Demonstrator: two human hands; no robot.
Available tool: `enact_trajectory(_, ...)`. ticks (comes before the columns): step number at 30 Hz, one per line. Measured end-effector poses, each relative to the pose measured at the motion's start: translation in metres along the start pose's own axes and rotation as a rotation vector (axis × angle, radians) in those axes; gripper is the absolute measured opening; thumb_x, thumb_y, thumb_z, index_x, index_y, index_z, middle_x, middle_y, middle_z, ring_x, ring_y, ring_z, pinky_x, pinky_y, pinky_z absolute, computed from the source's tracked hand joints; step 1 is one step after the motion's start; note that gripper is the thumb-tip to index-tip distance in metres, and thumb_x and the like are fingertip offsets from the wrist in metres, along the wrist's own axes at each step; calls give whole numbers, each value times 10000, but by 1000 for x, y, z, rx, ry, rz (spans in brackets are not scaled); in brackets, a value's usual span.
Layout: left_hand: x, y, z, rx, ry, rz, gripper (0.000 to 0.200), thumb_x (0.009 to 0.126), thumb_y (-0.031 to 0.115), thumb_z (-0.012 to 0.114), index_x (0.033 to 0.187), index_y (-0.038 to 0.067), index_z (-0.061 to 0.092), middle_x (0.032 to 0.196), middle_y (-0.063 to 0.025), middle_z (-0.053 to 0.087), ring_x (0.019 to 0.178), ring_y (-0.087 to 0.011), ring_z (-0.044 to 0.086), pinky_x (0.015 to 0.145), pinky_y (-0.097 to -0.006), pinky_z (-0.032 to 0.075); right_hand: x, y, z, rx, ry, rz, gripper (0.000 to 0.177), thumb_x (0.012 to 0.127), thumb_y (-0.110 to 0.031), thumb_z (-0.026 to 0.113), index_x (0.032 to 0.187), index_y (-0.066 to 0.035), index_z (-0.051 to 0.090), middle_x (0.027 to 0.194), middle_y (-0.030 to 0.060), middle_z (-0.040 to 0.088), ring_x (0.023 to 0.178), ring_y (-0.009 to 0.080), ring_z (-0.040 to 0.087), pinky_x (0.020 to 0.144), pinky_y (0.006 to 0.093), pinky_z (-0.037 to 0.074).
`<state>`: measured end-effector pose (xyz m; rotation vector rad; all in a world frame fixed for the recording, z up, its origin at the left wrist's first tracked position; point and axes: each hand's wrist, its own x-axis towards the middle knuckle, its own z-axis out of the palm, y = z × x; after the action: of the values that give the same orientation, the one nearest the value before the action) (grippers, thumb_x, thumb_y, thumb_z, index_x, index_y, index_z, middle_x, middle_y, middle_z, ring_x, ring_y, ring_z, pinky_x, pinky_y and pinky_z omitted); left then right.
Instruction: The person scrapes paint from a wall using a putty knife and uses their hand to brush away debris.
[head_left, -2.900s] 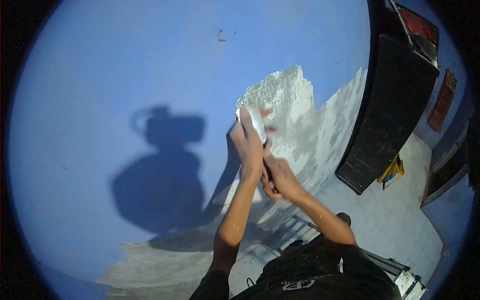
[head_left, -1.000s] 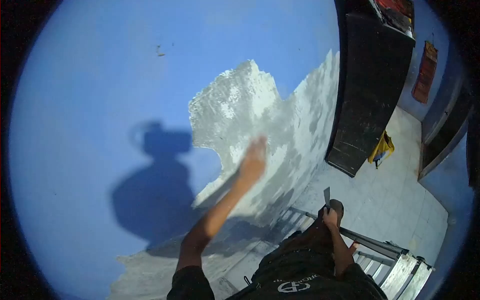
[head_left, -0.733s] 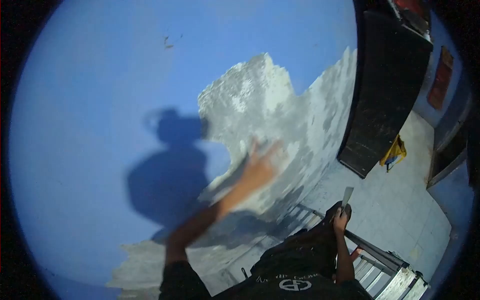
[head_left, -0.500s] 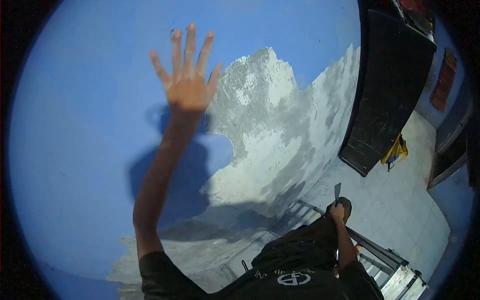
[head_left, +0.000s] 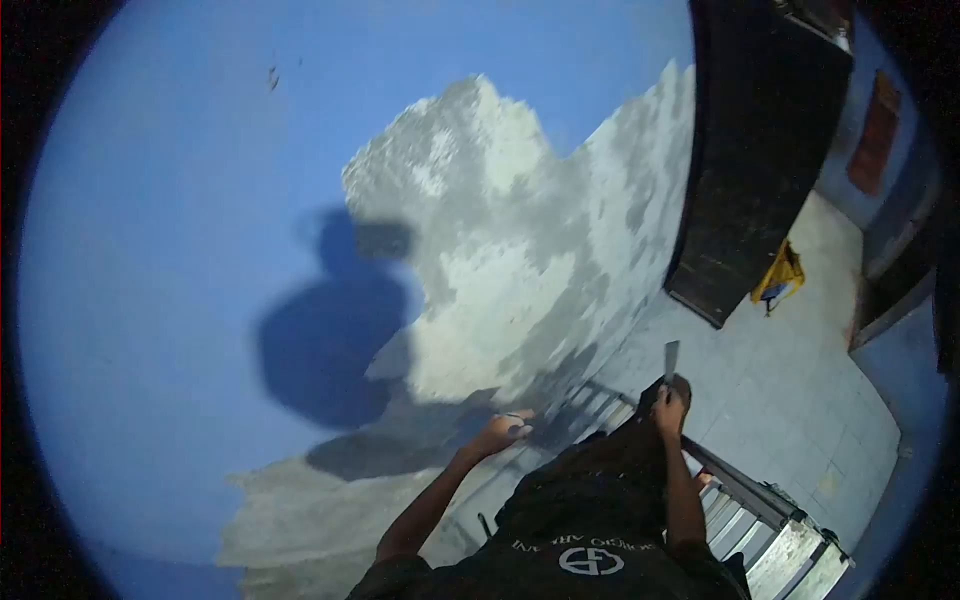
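Note:
My right hand (head_left: 670, 412) is closed round the handle of a scraper (head_left: 672, 356), its flat metal blade pointing up and away from me, near my knee. My left hand (head_left: 500, 434) hangs in front of the lower wall, fingers curled in, with nothing that I can make out in them. Before me stands a blue wall (head_left: 180, 250) with a large bared patch (head_left: 500, 300) of grey and white plaster. The patch has ragged edges where the blue paint ends. A dark shadow falls across paint and plaster.
A metal ladder (head_left: 800, 556) is beneath and beside me at the lower right. A tall dark panel (head_left: 765, 160) stands along the wall's right side. On the pale tiled floor (head_left: 770, 390) lies a yellow and blue bag (head_left: 778, 275).
My left hand has come off the upper blue wall, where its fingers were spread, and dropped down and right, curling. The scraper stays in my right hand. The view has shifted slightly.

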<state>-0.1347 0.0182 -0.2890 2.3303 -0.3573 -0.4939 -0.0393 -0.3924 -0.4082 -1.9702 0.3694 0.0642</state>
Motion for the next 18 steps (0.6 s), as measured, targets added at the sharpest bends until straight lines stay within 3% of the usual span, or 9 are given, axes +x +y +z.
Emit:
enact_trajectory(1, -26, 6, -8, -26, 177, 160, 424, 882, 263, 592, 1265, 89, 542, 1277, -195, 545, 1190, -361, 513, 1049, -444, 349, 3, -3, 1, 102, -28, 50, 347, 982, -326, 486, 900, 1, 565, 568, 85, 563, 468, 165, 569, 452, 326, 454)
enact_trajectory(4, -93, 50, -73, 233, 412, -134, 533, 951, 373, 505, 1383, 72, 427, 1473, -181, 336, 1357, -349, 333, 1106, -457, 278, 22, 21, 13, 16, -39, 52, 355, 969, -324, 510, 862, 11, 560, 530, 75, 554, 416, 189, 551, 429, 339, 449)
enact_trajectory(7, -95, 130, -165, 482, 887, -54, 446, 908, 67, 529, 1350, 62, 476, 1492, -217, 297, 1377, -386, 293, 1145, -450, 206, 41, 66, 27, -158, -34, -186, 367, 958, -322, 525, 806, 9, 568, 538, 88, 569, 430, 198, 564, 434, 351, 453)
enact_trajectory(10, -62, 178, -225, 1240, 1244, -153, 475, 925, 205, 538, 1391, 158, 456, 1497, -218, 294, 1377, -398, 297, 1087, -585, 243, 47, 83, 36, -282, -6, -193, 378, 949, -326, 537, 780, 10, 584, 554, 103, 584, 456, 215, 584, 463, 361, 459)
enact_trajectory(12, -3, 170, -248, 1288, 1445, -343, 493, 921, 306, 537, 1401, 237, 451, 1492, -223, 301, 1377, -392, 296, 1026, -648, 274, 43, 73, 26, -324, -19, -196, 382, 944, -332, 542, 789, 13, 593, 564, 109, 591, 485, 230, 600, 494, 369, 468)
enact_trajectory(14, 44, 149, -239, 804, 1215, -316, 504, 909, 328, 538, 1402, 277, 446, 1487, -207, 321, 1369, -368, 313, 1004, -642, 299, 17, 22, 14, -314, -53, -223, 406, 933, -348, 554, 808, 34, 610, 594, 138, 611, 558, 278, 632, 578, 397, 484)
enact_trajectory(16, 83, 140, -203, 1245, 922, -299, 583, 890, 296, 547, 1446, 271, 375, 1493, -160, 331, 1335, -322, 371, 1018, -546, 351, 4, 9, 5, -355, 32, -359, 415, 931, -349, 556, 795, 40, 605, 594, 146, 612, 561, 292, 631, 581, 401, 484)
enact_trajectory(17, 101, 136, -179, 1326, 860, -143, 388, 837, 87, 557, 1214, 164, 606, 1502, -122, 312, 1405, -308, 259, 1099, -519, 296, -3, 2, 8, -358, 149, -473, 425, 930, -350, 558, 782, 46, 600, 595, 153, 613, 564, 305, 631, 585, 406, 485)
enact_trajectory(18, 100, 120, -145, 531, 790, 154, 312, 882, 138, 553, 1187, 132, 615, 1518, -129, 281, 1414, -302, 235, 1036, -505, 395, -6, -3, 2, -350, 98, -462, 422, 927, -369, 567, 886, 46, 637, 640, 138, 631, 590, 261, 632, 589, 374, 489)
